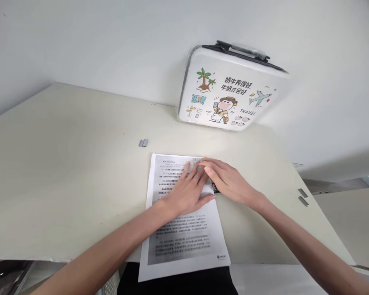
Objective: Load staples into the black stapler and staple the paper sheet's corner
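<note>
Printed sheets of paper lie on the table, their lower edge hanging over the front toward my lap. My left hand rests palm down across the print, fingers stretched and slightly apart, tips near the top right corner. Beside it, my right hand curves over that corner with its fingers close together, reaching over the left fingertips. Under the right palm shows a bit of a black object with pale marks; most of it is hidden, so its kind is unclear.
A white cartoon-printed case with a black handle stands against the wall at the back. Small grey strips lie beyond the paper, and more grey strips lie near the right edge of the table.
</note>
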Demonstrator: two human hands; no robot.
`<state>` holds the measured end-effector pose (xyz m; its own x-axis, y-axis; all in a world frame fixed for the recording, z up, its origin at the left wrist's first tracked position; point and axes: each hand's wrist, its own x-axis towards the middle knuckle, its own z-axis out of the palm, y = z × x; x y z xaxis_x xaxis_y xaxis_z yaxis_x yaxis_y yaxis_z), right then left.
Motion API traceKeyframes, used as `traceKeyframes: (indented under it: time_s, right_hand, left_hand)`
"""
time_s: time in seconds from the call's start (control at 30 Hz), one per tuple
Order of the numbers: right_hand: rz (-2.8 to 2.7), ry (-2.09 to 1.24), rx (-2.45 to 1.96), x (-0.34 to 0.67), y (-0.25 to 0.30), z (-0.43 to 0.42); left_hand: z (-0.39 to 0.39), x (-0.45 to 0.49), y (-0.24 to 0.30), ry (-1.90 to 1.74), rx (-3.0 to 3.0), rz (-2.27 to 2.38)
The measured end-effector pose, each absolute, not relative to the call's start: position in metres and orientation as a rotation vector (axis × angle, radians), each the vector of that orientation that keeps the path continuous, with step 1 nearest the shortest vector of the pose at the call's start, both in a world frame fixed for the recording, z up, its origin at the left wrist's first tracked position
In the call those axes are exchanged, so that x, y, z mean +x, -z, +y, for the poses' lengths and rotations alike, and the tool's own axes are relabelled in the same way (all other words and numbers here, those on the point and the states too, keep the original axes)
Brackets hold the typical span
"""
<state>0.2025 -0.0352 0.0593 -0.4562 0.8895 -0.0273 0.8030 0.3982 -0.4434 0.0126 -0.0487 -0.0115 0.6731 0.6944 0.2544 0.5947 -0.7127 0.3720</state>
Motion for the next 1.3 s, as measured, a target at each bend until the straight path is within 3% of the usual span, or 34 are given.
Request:
traceKeyframes:
  time_s: [0.67, 1.3]
  right_hand:
    - [-2.345, -0.742, -1.611, 0.203, -0.066, -0.034]
    - [-2.478, -0.478, -1.624, 0.198, -0.055, -0.035]
  left_hand:
    - [-0.052, 0.014, 0.011, -0.544, 2.617, 1.038]
    - [-0.053, 0.017, 0.015, -0.548, 2.616, 1.068]
